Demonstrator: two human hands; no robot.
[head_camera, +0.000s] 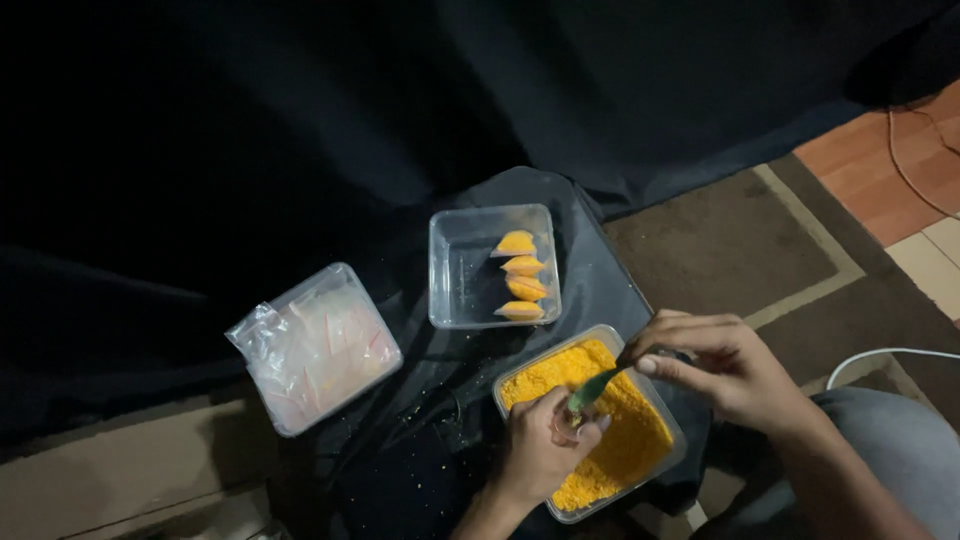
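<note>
Left of the crumb tub: clear tub of empty plastic packets (315, 348); behind it, clear tub (455, 290) of filled orange packets (520, 275).

Clear rectangular tub of loose orange crumb (620, 440): light, spillable.

My left hand (540, 450) pinches a small, flimsy clear packet (572, 420) by its mouth.

My right hand (720, 365), fingers closed, holds a green spoon (592, 390) by the handle.

Black cloth (300, 120) fills the upper frame, dimly lit. At right lies a brown carpet (720, 250) with a tan border; terracotta floor tiles (890, 170) occupy the upper right corner.
</note>
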